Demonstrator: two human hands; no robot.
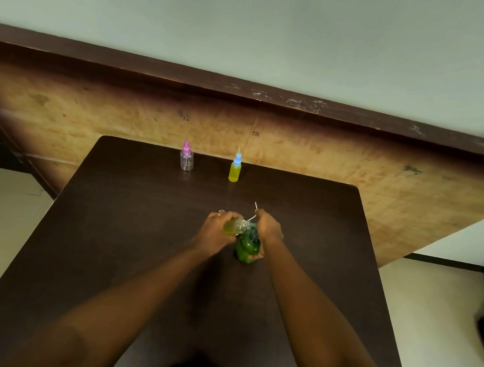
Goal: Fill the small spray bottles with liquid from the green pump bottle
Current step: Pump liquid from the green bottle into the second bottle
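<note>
My left hand (pixel 216 230) gripped a small clear plastic spray bottle (pixel 236 226), part-full of yellow-green liquid. I tilted its mouth to the spout of the green translucent plastic pump bottle (pixel 247 247), likely to catch the flow. My right hand (pixel 270 227) curled over that pump's head, probably to press it. A thin white dip tube (pixel 256 206) poked out of its fingers. Well beyond the pump bottle, on the dark wooden table (pixel 136 231), stood a pink-capped clear bottle (pixel 186 159) and a blue-capped yellow bottle (pixel 235 170). Neither blocked my hands.

Dark wooden table (pixel 134 246) before plywood board (pixel 329 164), pale wall (pixel 256 16).
</note>
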